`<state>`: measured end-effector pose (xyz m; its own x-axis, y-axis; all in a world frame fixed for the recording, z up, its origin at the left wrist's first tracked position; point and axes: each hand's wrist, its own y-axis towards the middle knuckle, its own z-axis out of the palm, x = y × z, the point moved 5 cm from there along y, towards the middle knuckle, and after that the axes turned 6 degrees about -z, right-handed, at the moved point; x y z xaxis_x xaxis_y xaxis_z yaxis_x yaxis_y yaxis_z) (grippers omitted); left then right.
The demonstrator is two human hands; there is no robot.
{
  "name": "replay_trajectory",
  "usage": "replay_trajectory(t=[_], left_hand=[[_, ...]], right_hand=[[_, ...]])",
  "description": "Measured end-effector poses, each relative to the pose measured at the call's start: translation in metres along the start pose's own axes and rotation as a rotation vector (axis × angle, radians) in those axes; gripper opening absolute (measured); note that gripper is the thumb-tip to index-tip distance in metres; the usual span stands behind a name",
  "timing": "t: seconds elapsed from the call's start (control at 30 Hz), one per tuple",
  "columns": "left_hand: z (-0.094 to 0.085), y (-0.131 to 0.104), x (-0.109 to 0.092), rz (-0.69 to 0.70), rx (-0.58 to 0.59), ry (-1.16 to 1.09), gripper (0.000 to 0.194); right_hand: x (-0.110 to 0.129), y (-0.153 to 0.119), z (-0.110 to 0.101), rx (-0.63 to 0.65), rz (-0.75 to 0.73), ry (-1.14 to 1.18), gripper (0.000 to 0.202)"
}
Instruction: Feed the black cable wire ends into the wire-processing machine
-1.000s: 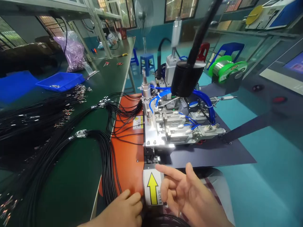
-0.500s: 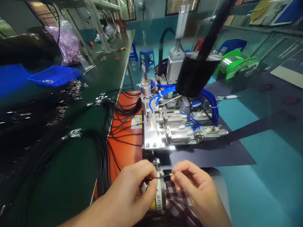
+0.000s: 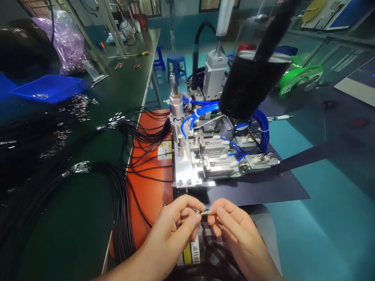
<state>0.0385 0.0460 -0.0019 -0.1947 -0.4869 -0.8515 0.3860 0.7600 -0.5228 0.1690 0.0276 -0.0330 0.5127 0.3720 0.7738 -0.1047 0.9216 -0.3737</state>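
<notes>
Both hands meet low at the near edge of the bench: the left hand pinches a thin cable end between thumb and forefinger, and the right hand grips the same tip with its fingertips closed on it, so the short coloured strands sit taut between the two pinches, just in front of the machine. That two-handed hold looks meant to steady a piece too fine for one hand. The long green bench carries everything else; its matte top is strewn along the left side with black cables, glossy and slim, fanned out in loose bundles whose metal-tipped ends lie together. Against its right edge lies an orange mat, smooth and rubbery, with cables draped across it. On a dark sheet beside that stands the machine, a block of bright machined metal plates, looped with blue air hoses. At the far left sits a blue plastic tray, shallow and rectangular.
</notes>
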Motion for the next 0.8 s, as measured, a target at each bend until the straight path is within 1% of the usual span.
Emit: replay_trajectory(t=[0.13, 0.3, 0.4, 0.53, 0.7, 0.8], left_hand=[[-0.001, -0.004, -0.001, 0.010, 0.009, -0.056, 0.014], [-0.003, -0.005, 0.000, 0.045, 0.010, -0.052, 0.015], [-0.002, -0.004, 0.001, 0.056, 0.005, -0.078, 0.015], [0.000, -0.005, 0.004, 0.051, -0.008, -0.117, 0.017], [0.001, -0.006, 0.006, 0.072, 0.002, -0.163, 0.017], [0.000, -0.005, 0.005, 0.039, -0.004, -0.173, 0.015]], right_hand=[[-0.007, 0.003, 0.007, 0.030, 0.023, 0.060, 0.025], [-0.015, 0.006, 0.010, 0.107, 0.048, 0.179, 0.023], [-0.020, 0.005, 0.011, 0.128, 0.054, 0.184, 0.022], [-0.023, 0.003, 0.013, 0.123, 0.040, 0.066, 0.020], [-0.014, -0.001, 0.017, 0.077, -0.088, -0.190, 0.025], [-0.012, -0.003, 0.014, 0.036, -0.159, -0.323, 0.024]])
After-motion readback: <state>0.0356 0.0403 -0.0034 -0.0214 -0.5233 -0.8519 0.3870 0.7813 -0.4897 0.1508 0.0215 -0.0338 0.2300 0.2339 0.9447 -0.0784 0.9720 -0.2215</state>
